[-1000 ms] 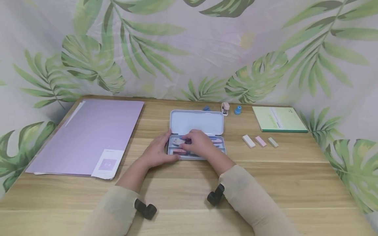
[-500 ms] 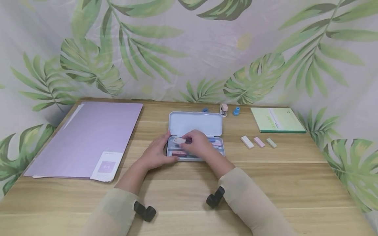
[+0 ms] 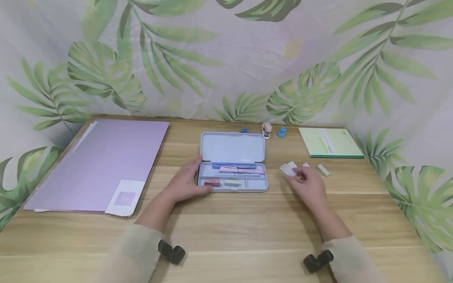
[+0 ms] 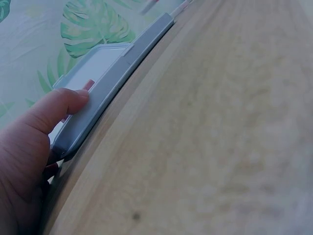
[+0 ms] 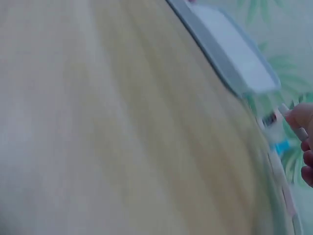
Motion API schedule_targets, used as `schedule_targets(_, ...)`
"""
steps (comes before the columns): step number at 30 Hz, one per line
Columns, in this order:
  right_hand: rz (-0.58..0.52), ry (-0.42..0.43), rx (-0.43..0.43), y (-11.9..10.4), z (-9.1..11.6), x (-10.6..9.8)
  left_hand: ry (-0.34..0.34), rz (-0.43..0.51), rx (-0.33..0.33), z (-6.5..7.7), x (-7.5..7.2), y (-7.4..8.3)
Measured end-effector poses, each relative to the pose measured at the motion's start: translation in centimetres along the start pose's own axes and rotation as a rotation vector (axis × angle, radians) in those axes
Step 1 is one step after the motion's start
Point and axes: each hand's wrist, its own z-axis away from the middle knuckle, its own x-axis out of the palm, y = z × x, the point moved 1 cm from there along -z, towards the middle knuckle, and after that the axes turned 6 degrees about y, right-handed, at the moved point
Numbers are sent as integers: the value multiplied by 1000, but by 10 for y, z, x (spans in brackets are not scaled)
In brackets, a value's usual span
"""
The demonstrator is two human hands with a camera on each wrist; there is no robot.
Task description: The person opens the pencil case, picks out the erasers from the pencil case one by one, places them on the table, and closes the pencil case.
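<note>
My left hand [image 3: 185, 179] grips the left end of an open light-blue pencil case [image 3: 256, 188], its thumb along the front wall in the left wrist view. Inside the case lie a blue pen [image 3: 231, 165], a pink pen [image 3: 226, 169], a reddish eraser [image 3: 212, 182] and a pale green eraser [image 3: 232, 182]. To the right of the case, my right hand [image 3: 311, 188] pinches a small whitish piece with a rounded end [image 3: 287, 169] above the table. Behind it, a white eraser [image 3: 291, 164] and a pink eraser [image 3: 306, 165] are partly hidden. A grey-green eraser [image 3: 323, 170] lies beside them.
A large purple folder [image 3: 106, 157] covers the left of the table. At the back stand a pink stapler [image 3: 267, 130] and a small blue cone-shaped item [image 3: 281, 132], with another blue piece [image 3: 243, 130] behind the lid. A green notebook [image 3: 330, 142] lies at the back right.
My right hand has lifted the whitish piece out of the pencil case and carried it right, over near the loose erasers. The left hand stays on the case.
</note>
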Motion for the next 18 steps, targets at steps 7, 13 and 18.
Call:
schedule_targets(7, 100, -9, 108, 43, 13, -32, -1, 0, -10, 1, 0, 0)
schedule_targets(13, 139, -80, 129, 55, 16, -37, -3, -4, -15, 1, -1, 2)
schedule_targets(18, 163, -89, 133, 48, 17, -39, -8, 0, -18, 1, 0, 2)
